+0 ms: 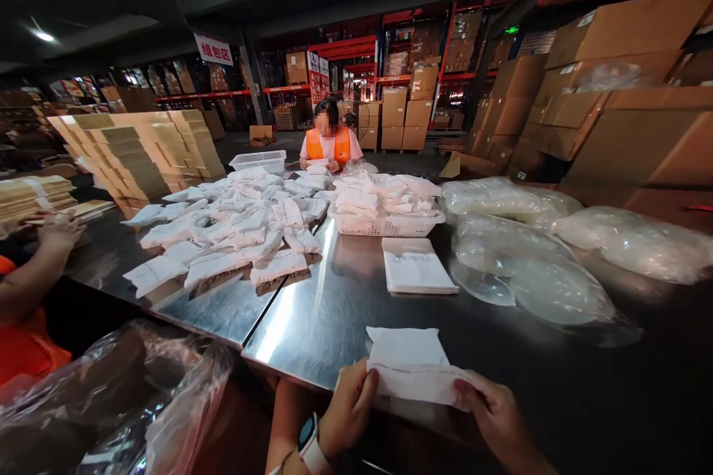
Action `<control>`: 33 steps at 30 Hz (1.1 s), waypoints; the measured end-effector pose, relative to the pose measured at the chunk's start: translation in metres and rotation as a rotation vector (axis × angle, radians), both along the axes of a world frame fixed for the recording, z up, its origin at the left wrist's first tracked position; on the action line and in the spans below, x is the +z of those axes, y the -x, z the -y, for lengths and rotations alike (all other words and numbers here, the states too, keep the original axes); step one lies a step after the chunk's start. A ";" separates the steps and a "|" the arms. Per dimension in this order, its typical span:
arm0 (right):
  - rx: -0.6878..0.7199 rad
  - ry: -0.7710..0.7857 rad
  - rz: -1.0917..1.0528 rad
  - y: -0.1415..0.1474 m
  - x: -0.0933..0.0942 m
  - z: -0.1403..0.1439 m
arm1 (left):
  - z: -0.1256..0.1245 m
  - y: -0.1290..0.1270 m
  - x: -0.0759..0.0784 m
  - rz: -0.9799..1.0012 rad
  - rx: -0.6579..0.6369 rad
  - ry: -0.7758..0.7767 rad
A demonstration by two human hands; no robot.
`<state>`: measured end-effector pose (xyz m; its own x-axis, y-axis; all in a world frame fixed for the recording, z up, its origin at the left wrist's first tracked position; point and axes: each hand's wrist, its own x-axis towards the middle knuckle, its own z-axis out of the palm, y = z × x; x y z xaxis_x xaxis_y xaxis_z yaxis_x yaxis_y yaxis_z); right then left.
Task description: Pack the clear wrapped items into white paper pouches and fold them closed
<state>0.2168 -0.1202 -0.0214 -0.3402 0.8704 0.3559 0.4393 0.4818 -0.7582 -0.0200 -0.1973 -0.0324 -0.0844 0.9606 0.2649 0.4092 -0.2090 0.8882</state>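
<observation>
Leftmost, a co-worker's arm (pixel 33 267) in an orange sleeve reaches onto a stack of flat cardboard (pixel 33 197) at the table's far left corner. Below it, a crumpled clear bag (pixel 139 393) sags by the near edge. Further in, a heap of white packets (pixel 234 230) spreads over the steel table (pixel 312 319), with a fan of folded cartons (pixel 139 148) behind and an empty white basket (pixel 259 160) beyond the heap. Across the table sits a person in an orange vest (pixel 328 145).

At the near edge, the left hand (pixel 348 412), a watch (pixel 309 445) on its wrist, pinches the left end of a white pouch (pixel 412 367), thumb on top and fingers closed on it. The pouch lies flat on the table, its near flap lifted between both hands. The right hand (pixel 495 415) clamps the flap's right end the same way.

Past the pouch lies a flat stack of pouches (pixel 415 267), then a basket (pixel 384 224) piled with filled packets. To the right, 3 big clear bags (pixel 535 274) of plastic rest on the table, and brown boxes (pixel 624 89) rise behind.
</observation>
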 end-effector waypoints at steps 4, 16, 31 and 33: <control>-0.156 0.124 -0.006 0.002 -0.007 -0.004 | -0.007 -0.013 -0.015 0.032 0.236 0.060; -0.244 0.078 0.116 0.008 -0.014 -0.010 | -0.013 -0.017 -0.023 -0.105 0.342 0.071; -0.125 0.148 0.398 0.010 -0.009 -0.042 | -0.022 -0.019 0.022 -0.827 0.365 -0.053; -0.131 0.086 0.528 0.008 -0.010 -0.043 | -0.023 -0.029 0.021 -0.982 0.243 -0.367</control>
